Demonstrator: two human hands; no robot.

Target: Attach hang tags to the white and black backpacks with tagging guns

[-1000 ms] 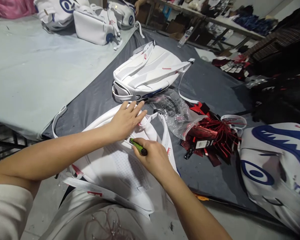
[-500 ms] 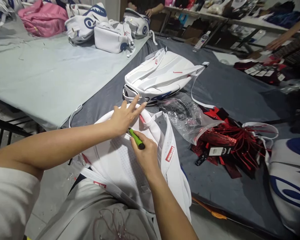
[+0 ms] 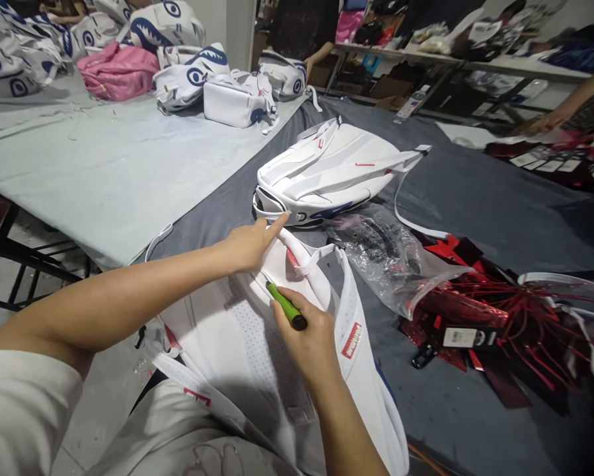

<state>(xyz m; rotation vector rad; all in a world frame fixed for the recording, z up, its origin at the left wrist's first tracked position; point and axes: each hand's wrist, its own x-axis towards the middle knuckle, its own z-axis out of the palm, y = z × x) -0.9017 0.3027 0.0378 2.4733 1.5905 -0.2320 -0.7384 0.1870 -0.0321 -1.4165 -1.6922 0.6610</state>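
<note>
A white backpack [image 3: 207, 337] leans against my lap and the table edge, its perforated back panel and straps facing up. My left hand [image 3: 250, 246] grips its upper edge, index finger stretched forward; the other fingers are mostly hidden. Closed in my right hand [image 3: 309, 337] is a small green-handled tool [image 3: 287, 307] with a black end. The tool's thin tip points at the panel near the backpack's top; whether it touches the fabric I cannot tell. Just beyond my left fingertip lies a second white backpack [image 3: 336, 165], straps upward.
On the dark table [image 3: 485, 205], a clear plastic bag [image 3: 376, 248] and a heap of red-and-black tags [image 3: 480, 317] lie to the right. Several white bags and a pink backpack [image 3: 118, 71] stand on the pale table [image 3: 93, 172]. Other people's arms show at the back.
The view has shifted, so most things appear lower and further right. My left fingers, spread before, now look more folded with one extended. The green tool's tip has drawn away from my left hand.
</note>
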